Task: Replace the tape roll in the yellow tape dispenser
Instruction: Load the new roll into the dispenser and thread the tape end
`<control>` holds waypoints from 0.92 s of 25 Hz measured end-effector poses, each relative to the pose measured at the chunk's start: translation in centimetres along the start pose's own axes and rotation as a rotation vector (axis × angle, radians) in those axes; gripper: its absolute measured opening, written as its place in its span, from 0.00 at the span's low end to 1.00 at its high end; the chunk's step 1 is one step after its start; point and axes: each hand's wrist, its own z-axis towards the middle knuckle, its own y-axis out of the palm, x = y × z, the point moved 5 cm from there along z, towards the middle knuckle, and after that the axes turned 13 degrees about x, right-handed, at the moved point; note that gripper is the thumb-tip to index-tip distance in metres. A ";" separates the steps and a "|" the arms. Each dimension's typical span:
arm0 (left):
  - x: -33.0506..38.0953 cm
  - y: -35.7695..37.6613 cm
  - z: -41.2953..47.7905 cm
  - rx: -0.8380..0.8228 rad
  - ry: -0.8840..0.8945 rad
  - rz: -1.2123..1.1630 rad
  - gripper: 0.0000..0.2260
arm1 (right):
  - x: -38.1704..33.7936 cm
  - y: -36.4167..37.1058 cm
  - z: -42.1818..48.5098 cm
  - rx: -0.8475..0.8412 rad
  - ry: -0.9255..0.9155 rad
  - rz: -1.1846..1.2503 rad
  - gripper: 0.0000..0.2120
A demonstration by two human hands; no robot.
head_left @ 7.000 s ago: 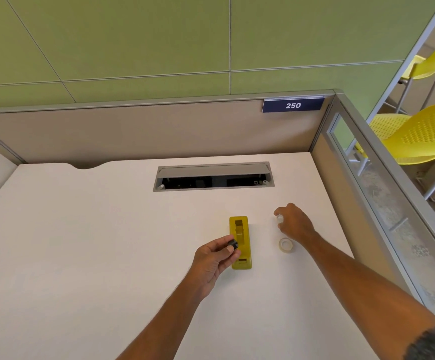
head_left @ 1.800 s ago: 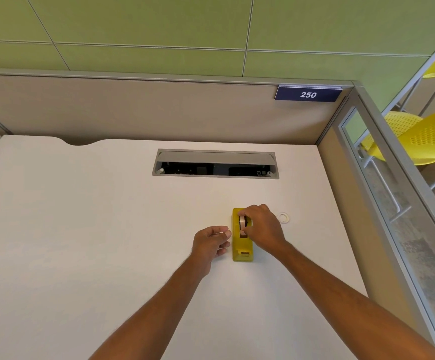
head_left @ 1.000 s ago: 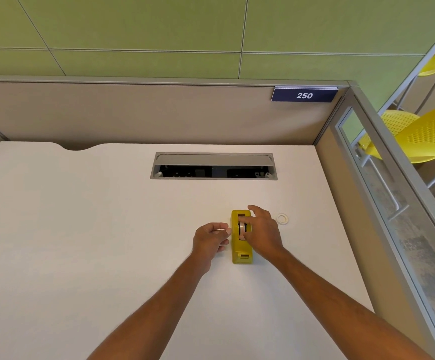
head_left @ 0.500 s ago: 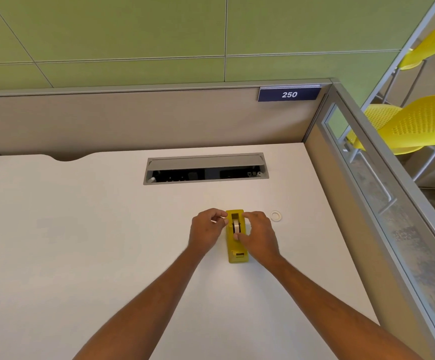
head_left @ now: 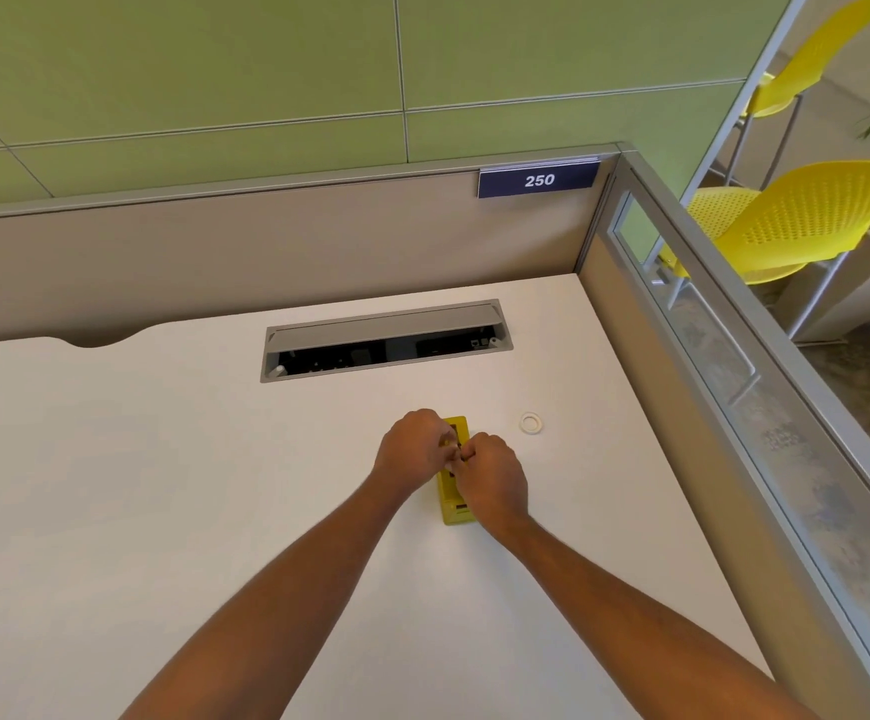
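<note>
The yellow tape dispenser (head_left: 454, 504) lies lengthwise on the white desk (head_left: 162, 485), right of centre. Its near end and far tip show; my hands cover its middle. My left hand (head_left: 412, 448) curls over its left side and my right hand (head_left: 492, 480) over its right. The fingertips of both hands meet pinched above the roll well. The tape roll in the well is hidden under my fingers. A small white empty tape core (head_left: 530, 423) lies flat on the desk just right of the dispenser, apart from it.
A grey cable slot (head_left: 386, 340) with an open flap is set in the desk behind the dispenser. Beige partition walls stand along the back and the right (head_left: 682, 407), with a sign reading 250 (head_left: 539, 180). Yellow chairs (head_left: 812, 220) stand beyond the glass.
Both hands have closed in over the dispenser's middle, fingertips now meeting above the well. The roll seen seated in the well half a second ago is now covered. The white core has not moved.
</note>
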 end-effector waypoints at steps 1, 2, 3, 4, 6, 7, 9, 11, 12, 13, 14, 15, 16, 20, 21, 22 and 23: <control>0.2 0.0 0.2 -0.011 0.016 0.023 0.08 | 0.2 0.1 0.0 0.001 0.011 -0.002 0.10; 0.3 0.0 0.4 -0.023 0.034 0.044 0.09 | 0.3 0.1 0.1 0.004 0.023 0.000 0.10; 0.4 0.0 0.6 -0.038 0.051 0.059 0.09 | 0.4 0.2 0.1 0.007 0.033 0.004 0.10; 0.4 0.0 0.8 -0.050 0.061 0.062 0.10 | 0.5 0.2 0.0 0.011 0.045 0.011 0.10; 0.2 0.0 1.3 -0.061 0.055 0.033 0.10 | 0.6 0.3 -0.1 0.021 0.079 0.038 0.11; 0.1 0.0 1.5 -0.059 0.050 0.018 0.10 | 0.7 0.4 -0.1 0.026 0.099 0.052 0.11; 0.0 0.0 1.8 -0.058 0.044 0.000 0.10 | 0.7 0.5 -0.2 0.034 0.123 0.062 0.11; 0.2 0.0 2.0 -0.068 0.048 0.007 0.10 | 0.6 0.5 -0.1 0.035 0.111 0.040 0.12; 0.2 0.0 2.1 -0.073 0.051 0.014 0.10 | 0.4 0.5 -0.1 0.034 0.100 0.018 0.13; 0.3 0.0 2.2 -0.079 0.055 0.019 0.09 | 0.4 0.4 0.0 0.033 0.092 -0.005 0.14; 0.3 0.0 2.3 -0.084 0.063 0.022 0.09 | 0.3 0.4 0.1 0.033 0.087 -0.023 0.14; 0.4 0.1 2.4 -0.087 0.070 0.024 0.09 | 0.3 0.4 0.1 0.036 0.078 -0.036 0.15; 0.3 0.1 2.5 -0.088 0.071 0.020 0.09 | 0.3 0.4 0.0 0.039 0.068 -0.047 0.15; 0.3 -0.2 3.1 -0.094 0.081 -0.014 0.10 | 0.6 0.5 -0.4 0.050 0.056 -0.063 0.15; 0.3 -0.1 3.1 -0.099 0.090 -0.009 0.10 | 0.6 0.5 -0.4 0.049 0.056 -0.062 0.14; 0.3 -0.1 3.1 -0.102 0.091 -0.002 0.10 | 0.6 0.4 -0.2 0.047 0.061 -0.055 0.14; 0.3 0.0 3.2 -0.104 0.087 0.001 0.09 | 0.5 0.4 0.0 0.045 0.067 -0.045 0.15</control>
